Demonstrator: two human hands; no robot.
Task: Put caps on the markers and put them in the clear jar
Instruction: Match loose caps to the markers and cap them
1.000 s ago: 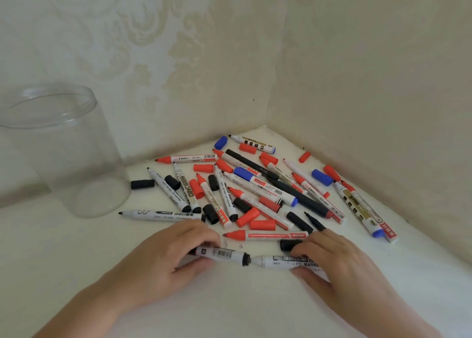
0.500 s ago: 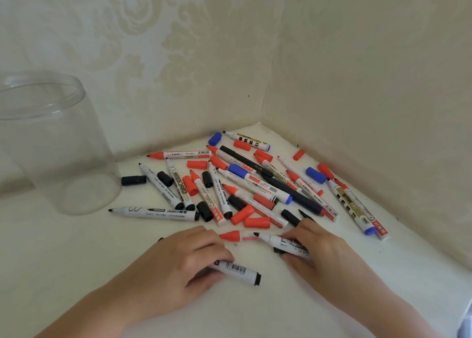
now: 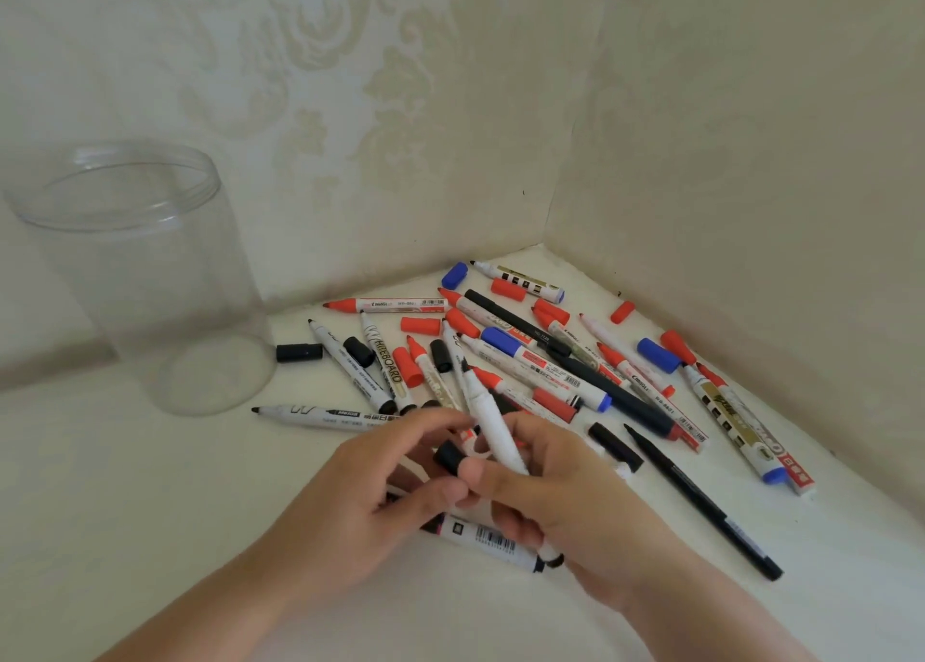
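gripping white marker (image 3: 493, 423) upright, uncapped tip up, right hand (image 3: 565, 491) curled round barrel. left hand (image 3: 370, 506) pinching black cap (image 3: 449, 457) beside it, above table (image 3: 150, 536). second marker (image 3: 493, 541) lying under hands. clear jar (image 3: 145, 281) standing far left, well apart.

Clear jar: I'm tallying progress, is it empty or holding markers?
Empty. Through the clear jar only its bare bottom shows; all the markers lie outside on the table.

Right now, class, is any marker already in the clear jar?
No: the clear jar stands empty, and every marker is on the table or in hand.
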